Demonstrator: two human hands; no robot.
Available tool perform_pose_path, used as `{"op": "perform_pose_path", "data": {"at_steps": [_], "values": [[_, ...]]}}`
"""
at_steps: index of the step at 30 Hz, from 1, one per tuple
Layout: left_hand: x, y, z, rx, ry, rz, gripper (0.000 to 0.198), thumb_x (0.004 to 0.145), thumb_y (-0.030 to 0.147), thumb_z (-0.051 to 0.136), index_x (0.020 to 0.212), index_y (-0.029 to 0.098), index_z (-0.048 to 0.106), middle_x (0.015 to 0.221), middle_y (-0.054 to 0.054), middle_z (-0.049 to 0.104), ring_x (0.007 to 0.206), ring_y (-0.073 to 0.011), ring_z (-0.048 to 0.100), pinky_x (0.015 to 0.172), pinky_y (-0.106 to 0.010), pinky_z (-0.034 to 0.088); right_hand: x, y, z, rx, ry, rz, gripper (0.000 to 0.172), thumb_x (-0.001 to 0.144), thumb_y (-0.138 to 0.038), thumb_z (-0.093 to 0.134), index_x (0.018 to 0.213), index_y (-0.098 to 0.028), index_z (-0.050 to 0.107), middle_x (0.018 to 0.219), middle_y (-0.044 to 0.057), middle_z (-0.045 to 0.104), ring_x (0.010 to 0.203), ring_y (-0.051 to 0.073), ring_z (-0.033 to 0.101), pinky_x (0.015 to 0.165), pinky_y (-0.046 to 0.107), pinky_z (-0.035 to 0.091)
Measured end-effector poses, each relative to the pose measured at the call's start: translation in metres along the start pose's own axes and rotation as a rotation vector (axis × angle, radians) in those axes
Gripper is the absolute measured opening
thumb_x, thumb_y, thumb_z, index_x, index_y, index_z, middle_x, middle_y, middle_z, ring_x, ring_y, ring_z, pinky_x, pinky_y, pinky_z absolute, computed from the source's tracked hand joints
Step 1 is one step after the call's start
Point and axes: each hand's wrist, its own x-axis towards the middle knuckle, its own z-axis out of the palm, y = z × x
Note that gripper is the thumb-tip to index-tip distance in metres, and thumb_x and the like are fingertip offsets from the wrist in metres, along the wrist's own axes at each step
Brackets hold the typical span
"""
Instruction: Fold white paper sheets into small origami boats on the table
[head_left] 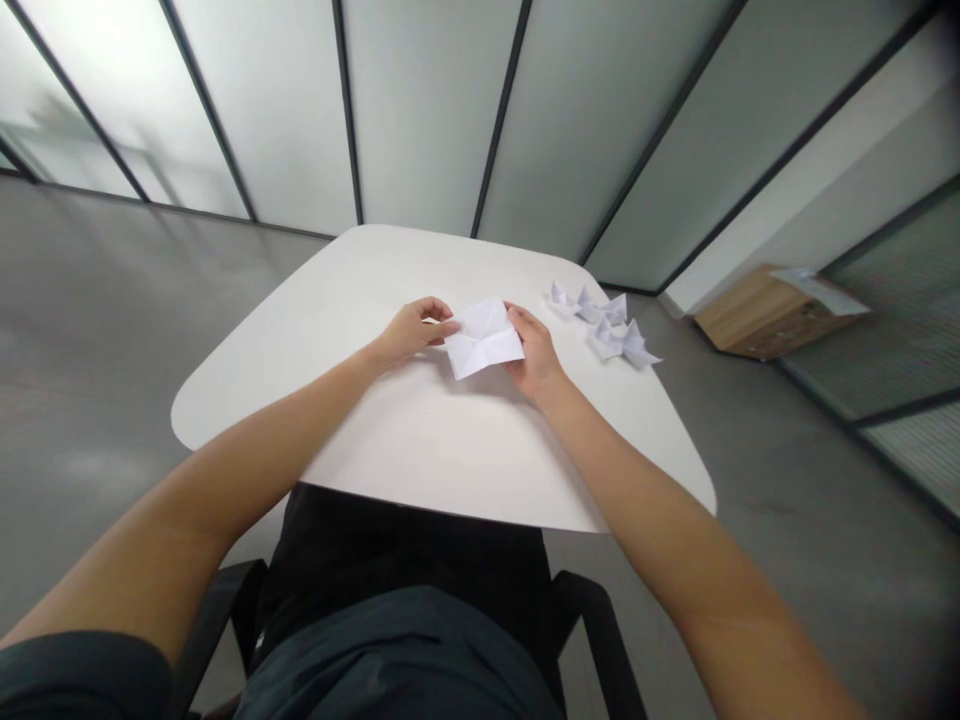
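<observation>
Both hands, left hand [411, 332] and right hand [534, 355], pinch opposite edges of creased paper [484, 338] on the table [420, 450].

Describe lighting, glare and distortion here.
Head view: soft, even light; glare brightens the frosted glass wall panels at upper left; faint shadow under the white creased paper sheet on the white rounded table; wide-angle lens splays the black frames; right corners darken.

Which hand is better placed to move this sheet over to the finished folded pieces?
Likely the right hand: both hold the sheet, but the folded pieces lie on its side.
</observation>
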Motion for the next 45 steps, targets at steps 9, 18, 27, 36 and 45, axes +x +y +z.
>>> {"op": "perform_pose_path", "data": {"at_steps": [9,18,27,36,45], "values": [[0.000,0.006,-0.004,0.567,0.086,0.466,0.022,0.085,0.029,0.080,0.103,0.021,0.069,0.108,-0.006,0.074,0.100,-0.0212,0.070,0.082,-0.034,0.059,0.001,0.003,0.001,0.034,0.081,-0.020,0.042,0.068,-0.053,0.090,0.092,-0.024,0.073,0.087,-0.001,0.077,0.082,0.022,0.070,0.069,0.033,0.057],[-0.010,0.016,-0.002,0.832,-0.038,0.713,0.012,0.091,0.034,0.076,0.099,0.027,0.078,0.139,-0.010,0.063,0.128,-0.0328,0.052,0.112,-0.052,0.045,-0.001,0.001,0.001,0.028,0.062,0.037,0.034,0.074,-0.046,0.084,0.099,-0.026,0.073,0.092,0.000,0.077,0.084,0.022,0.069,0.066,0.033,0.054],[-0.020,0.035,0.004,0.742,-0.087,0.717,0.011,0.091,0.036,0.074,0.098,0.030,0.079,0.133,-0.009,0.071,0.137,-0.0355,0.052,0.120,-0.058,0.033,-0.002,-0.003,-0.003,-0.012,-0.159,0.220,0.039,0.082,-0.059,0.078,0.093,-0.023,0.069,0.077,0.000,0.072,0.073,0.020,0.068,0.063,0.031,0.052],[-0.021,0.041,0.002,0.630,-0.220,0.678,0.012,0.096,0.036,0.069,0.097,0.028,0.077,0.129,-0.008,0.076,0.136,-0.0314,0.059,0.123,-0.056,0.033,-0.009,-0.008,-0.007,-0.095,-0.255,0.226,0.043,0.068,-0.047,0.097,0.093,-0.021,0.073,0.080,0.001,0.076,0.069,0.020,0.069,0.060,0.031,0.053],[-0.013,0.010,0.025,0.034,-0.046,0.226,0.076,0.080,0.049,0.086,0.142,0.024,0.051,0.135,-0.017,0.068,0.112,-0.0274,0.070,0.093,-0.042,0.059,0.002,0.002,-0.010,-0.041,-0.072,0.132,0.046,0.063,-0.043,0.098,0.092,-0.025,0.068,0.078,-0.002,0.075,0.067,0.019,0.069,0.059,0.031,0.055]]}}
